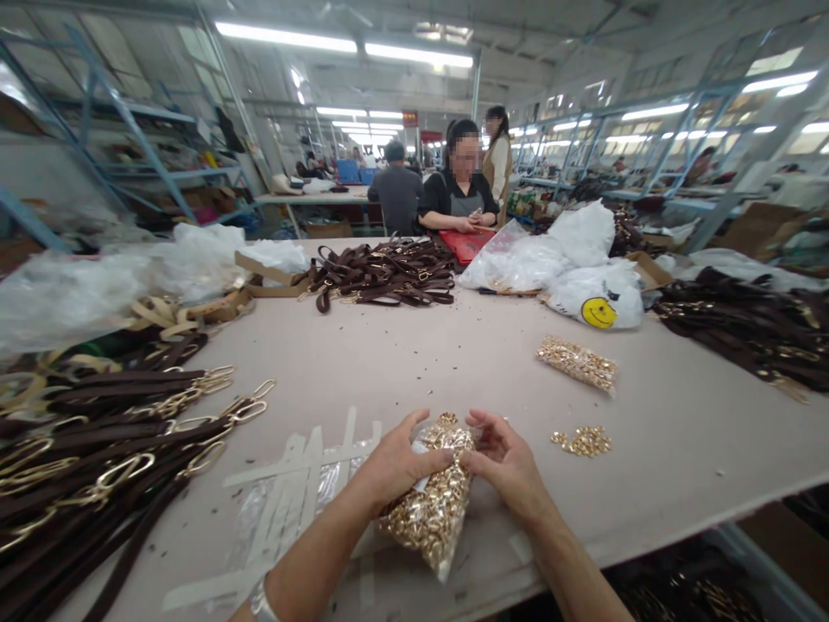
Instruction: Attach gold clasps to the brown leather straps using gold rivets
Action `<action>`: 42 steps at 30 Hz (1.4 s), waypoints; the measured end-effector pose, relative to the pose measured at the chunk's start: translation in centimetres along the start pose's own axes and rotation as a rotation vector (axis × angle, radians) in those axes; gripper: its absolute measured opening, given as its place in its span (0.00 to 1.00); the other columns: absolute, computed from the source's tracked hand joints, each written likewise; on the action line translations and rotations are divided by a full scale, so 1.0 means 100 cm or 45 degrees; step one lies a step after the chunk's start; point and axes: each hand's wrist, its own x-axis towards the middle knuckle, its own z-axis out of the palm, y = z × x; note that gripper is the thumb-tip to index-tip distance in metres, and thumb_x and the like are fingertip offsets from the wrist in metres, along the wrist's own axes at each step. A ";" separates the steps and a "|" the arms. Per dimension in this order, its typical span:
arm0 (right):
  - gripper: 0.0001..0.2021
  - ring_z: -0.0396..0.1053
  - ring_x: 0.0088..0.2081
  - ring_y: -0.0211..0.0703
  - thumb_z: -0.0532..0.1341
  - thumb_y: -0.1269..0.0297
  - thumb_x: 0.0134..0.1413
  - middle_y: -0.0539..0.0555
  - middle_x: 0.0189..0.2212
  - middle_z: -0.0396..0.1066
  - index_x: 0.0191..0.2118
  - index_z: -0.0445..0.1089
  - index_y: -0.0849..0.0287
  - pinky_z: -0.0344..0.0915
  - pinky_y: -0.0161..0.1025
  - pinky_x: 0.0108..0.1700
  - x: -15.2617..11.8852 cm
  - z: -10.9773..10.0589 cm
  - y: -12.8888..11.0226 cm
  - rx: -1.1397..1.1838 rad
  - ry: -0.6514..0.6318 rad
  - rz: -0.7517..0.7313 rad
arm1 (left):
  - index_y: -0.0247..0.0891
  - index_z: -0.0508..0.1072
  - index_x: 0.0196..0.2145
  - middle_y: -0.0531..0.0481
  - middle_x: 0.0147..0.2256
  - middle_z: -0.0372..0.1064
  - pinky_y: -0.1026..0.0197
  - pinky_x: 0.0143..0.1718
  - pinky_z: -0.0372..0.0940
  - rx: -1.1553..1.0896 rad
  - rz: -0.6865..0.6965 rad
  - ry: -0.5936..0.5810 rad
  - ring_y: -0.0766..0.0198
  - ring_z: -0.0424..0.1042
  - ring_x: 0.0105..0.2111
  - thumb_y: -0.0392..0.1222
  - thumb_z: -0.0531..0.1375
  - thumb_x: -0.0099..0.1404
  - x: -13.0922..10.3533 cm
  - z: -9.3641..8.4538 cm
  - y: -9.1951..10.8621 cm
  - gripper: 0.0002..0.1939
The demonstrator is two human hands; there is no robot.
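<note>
A clear plastic bag of small gold metal pieces (431, 514) lies near the table's front edge, between my two hands. My left hand (414, 462) grips its left side near the top, thumb across the front. On the other side, my right hand (496, 449) pinches the upper right edge of the bag with curled fingers. A few gold pieces (446, 418) show at the bag's top end, between my hands. To the right, a small loose pile of gold pieces (586, 441) lies on the table, and a second filled bag (579, 364) is behind it.
Brown straps with gold clasps (123, 458) cover the left side; more straps (389, 269) are heaped at the far edge. White plastic bags (596, 289) stand at the back right. Tape strips (311, 475) cross the table. A person (459, 186) sits opposite, hands over a red item (467, 244).
</note>
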 end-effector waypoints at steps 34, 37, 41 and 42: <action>0.31 0.74 0.41 0.44 0.74 0.68 0.41 0.53 0.44 0.72 0.53 0.67 0.52 0.72 0.41 0.44 -0.008 0.003 0.004 0.206 -0.093 -0.037 | 0.35 0.37 0.70 0.43 0.70 0.38 0.46 0.69 0.37 -0.264 -0.066 0.179 0.52 0.38 0.70 0.60 0.46 0.71 -0.033 0.041 -0.004 0.40; 0.28 0.74 0.42 0.45 0.73 0.67 0.43 0.53 0.43 0.73 0.52 0.68 0.52 0.72 0.41 0.45 -0.009 0.002 0.006 0.176 -0.075 -0.032 | 0.35 0.39 0.70 0.42 0.70 0.40 0.46 0.69 0.39 -0.235 -0.098 0.207 0.52 0.40 0.69 0.56 0.47 0.71 -0.031 0.043 -0.006 0.38; 0.27 0.74 0.44 0.48 0.73 0.64 0.45 0.55 0.46 0.73 0.53 0.67 0.53 0.73 0.44 0.46 -0.010 0.001 0.006 0.110 -0.111 0.001 | 0.36 0.44 0.69 0.41 0.69 0.45 0.48 0.68 0.43 -0.289 -0.093 0.229 0.53 0.45 0.68 0.49 0.51 0.70 -0.026 0.046 -0.011 0.35; 0.27 0.74 0.44 0.48 0.72 0.64 0.45 0.56 0.47 0.73 0.53 0.67 0.53 0.73 0.44 0.47 -0.010 0.001 0.005 0.095 -0.121 0.008 | 0.38 0.44 0.69 0.42 0.69 0.46 0.47 0.68 0.44 -0.315 -0.081 0.221 0.53 0.47 0.68 0.48 0.51 0.69 -0.025 0.046 -0.013 0.35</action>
